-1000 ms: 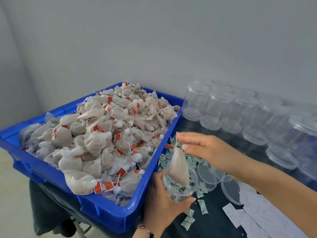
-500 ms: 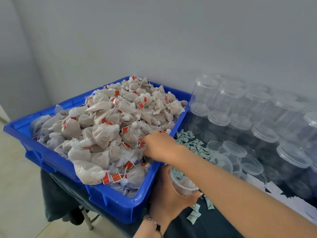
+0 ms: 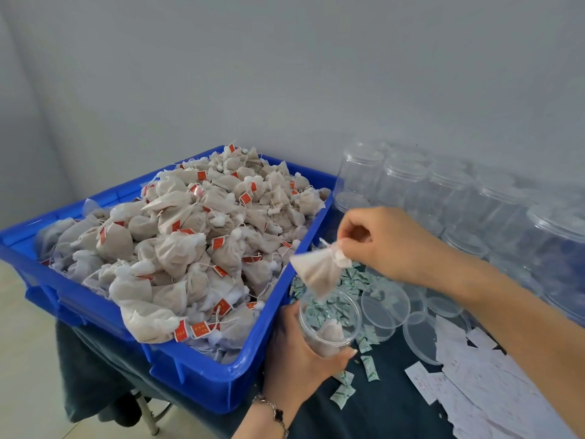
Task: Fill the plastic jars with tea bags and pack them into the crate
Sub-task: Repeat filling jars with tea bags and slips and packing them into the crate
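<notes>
An open plastic jar (image 3: 329, 321) is gripped by the left hand (image 3: 297, 359) at the near right corner of the blue crate (image 3: 196, 378); one tea bag already lies in it. A second tea bag (image 3: 319, 274) is pinched at its gathered top by the right hand (image 3: 389, 242) and hangs just above the jar's mouth. The crate is heaped with tea bags (image 3: 177, 248). Small green-printed sachets (image 3: 351, 280), loose clear lids (image 3: 386, 305) and lidded empty jars (image 3: 405, 182) are spread over the bench (image 3: 380, 413) to the right.

Beige tea bag (image 3: 319, 274) hangs tilted over open clear jar (image 3: 329, 321) — another bag inside — beside blue crate (image 3: 202, 375).
</notes>
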The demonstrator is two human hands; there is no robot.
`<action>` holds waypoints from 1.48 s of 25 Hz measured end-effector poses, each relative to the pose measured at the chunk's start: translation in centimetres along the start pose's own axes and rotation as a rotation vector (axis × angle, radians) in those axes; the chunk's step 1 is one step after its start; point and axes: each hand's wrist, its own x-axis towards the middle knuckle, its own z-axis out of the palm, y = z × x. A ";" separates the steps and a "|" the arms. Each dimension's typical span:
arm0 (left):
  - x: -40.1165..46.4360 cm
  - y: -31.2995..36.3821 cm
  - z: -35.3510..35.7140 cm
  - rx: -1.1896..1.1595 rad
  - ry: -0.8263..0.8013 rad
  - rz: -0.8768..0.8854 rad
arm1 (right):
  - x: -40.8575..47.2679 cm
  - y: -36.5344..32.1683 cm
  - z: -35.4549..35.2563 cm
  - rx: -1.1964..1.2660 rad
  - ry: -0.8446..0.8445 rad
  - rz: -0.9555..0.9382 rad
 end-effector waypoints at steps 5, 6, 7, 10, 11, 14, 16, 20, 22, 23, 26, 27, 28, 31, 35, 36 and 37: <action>0.0 -0.1 0.2 0.042 0.033 0.022 | -0.6 0.6 3.4 -0.153 -0.281 0.008; 0.0 0.0 0.2 0.038 0.039 0.034 | 0.4 0.1 4.2 -0.115 -0.242 -0.012; 0.0 0.1 0.1 0.020 0.038 0.038 | 1.8 -0.7 4.9 -0.047 -0.198 -0.023; 0.3 0.1 0.3 -0.033 0.012 0.048 | 6.8 -3.2 7.9 0.104 -0.147 -0.051; 0.3 0.0 0.4 -0.019 0.014 0.049 | 8.3 -4.0 9.0 0.125 -0.167 -0.063; 0.0 -0.1 0.4 -0.022 -0.016 -0.042 | 10.7 -5.0 11.6 0.128 -0.300 -0.056; -0.3 -0.3 0.4 -0.047 -0.029 -0.079 | 10.5 -4.7 11.9 0.160 -0.247 -0.008; 0.1 0.2 0.3 -0.015 -0.002 0.040 | 7.0 -2.3 8.3 0.294 0.184 -0.025; 0.0 0.2 0.3 0.017 0.049 0.050 | 4.2 -0.7 6.0 0.299 0.256 -0.024; -0.1 0.0 0.3 0.034 0.069 0.055 | 2.6 0.0 5.1 0.281 0.216 0.002; -0.1 0.2 0.1 0.083 0.076 0.066 | -1.0 0.9 4.6 0.086 -0.128 0.115; 0.1 0.4 0.0 0.096 0.085 0.074 | -1.2 0.9 5.1 -0.011 -0.172 0.115; 0.1 0.4 0.1 0.105 0.105 0.082 | -0.7 0.8 5.7 -0.081 -0.127 0.092; 0.1 0.5 0.1 0.120 0.162 0.105 | 3.9 -0.2 7.3 -0.161 0.064 0.020; 0.1 0.2 0.2 0.119 0.102 0.076 | 11.1 -0.5 11.5 -0.326 -0.259 0.046; 0.2 0.2 0.2 0.136 0.087 0.071 | 11.9 -0.5 12.4 -0.393 -0.336 0.073; 0.3 0.3 0.3 0.151 0.064 0.052 | 12.5 -0.6 13.2 -0.452 -0.379 0.096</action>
